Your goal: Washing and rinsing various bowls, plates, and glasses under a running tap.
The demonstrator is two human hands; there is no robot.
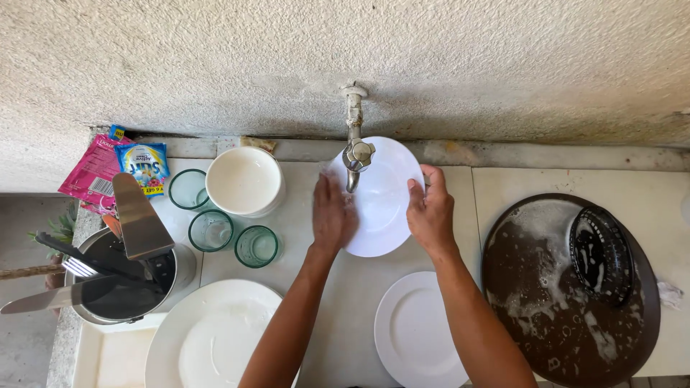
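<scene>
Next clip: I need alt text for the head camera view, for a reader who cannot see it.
Two bare hands, left hand and right hand, hold a white plate under a wall tap over a tiled counter. Around it are three green glasses, a white bowl, more white plates, a pot of utensils and a soapy brown tray.
</scene>
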